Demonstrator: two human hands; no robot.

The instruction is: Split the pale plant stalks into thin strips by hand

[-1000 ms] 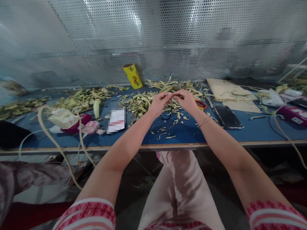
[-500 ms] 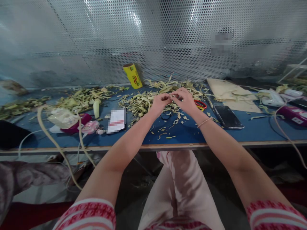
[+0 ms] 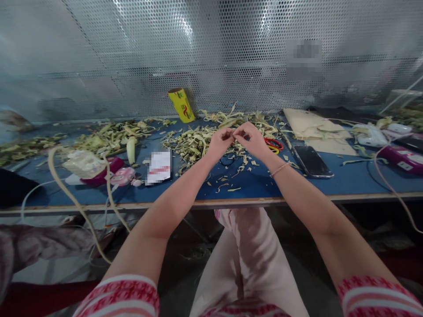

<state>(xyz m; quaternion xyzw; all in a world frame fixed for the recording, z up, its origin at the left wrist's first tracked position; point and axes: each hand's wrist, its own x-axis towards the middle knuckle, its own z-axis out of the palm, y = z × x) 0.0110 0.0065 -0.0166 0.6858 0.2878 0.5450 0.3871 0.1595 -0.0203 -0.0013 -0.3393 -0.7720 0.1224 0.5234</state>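
Above a heap of pale green, dried-looking plant pieces (image 3: 191, 145), my left hand (image 3: 220, 141) and my right hand (image 3: 250, 137) meet fingertip to fingertip. Both are closed in a pinch. Whatever lies between the fingers is too small or hidden to make out. Just right of my right hand, partly behind the wrist, lie red and yellow scissor-like handles (image 3: 274, 145). Longer pale strips (image 3: 228, 119) rest behind the hands. Small scraps (image 3: 231, 185) are scattered on the blue tabletop (image 3: 198, 187) in front of them.
A yellow tube (image 3: 181, 105) leans near the perforated metal wall (image 3: 224, 57). Left are a white card (image 3: 159, 166), a pink round item (image 3: 122, 176), a cable (image 3: 76, 202) and another plant heap (image 3: 112, 136). To the right lie a phone (image 3: 312, 161), cardboard (image 3: 304, 125) and a purple device (image 3: 401, 159).
My fingers have shifted slightly, with the right hand's fingers drawn closer over the left fingertips. The view has moved a little; the things on the table stay in place.
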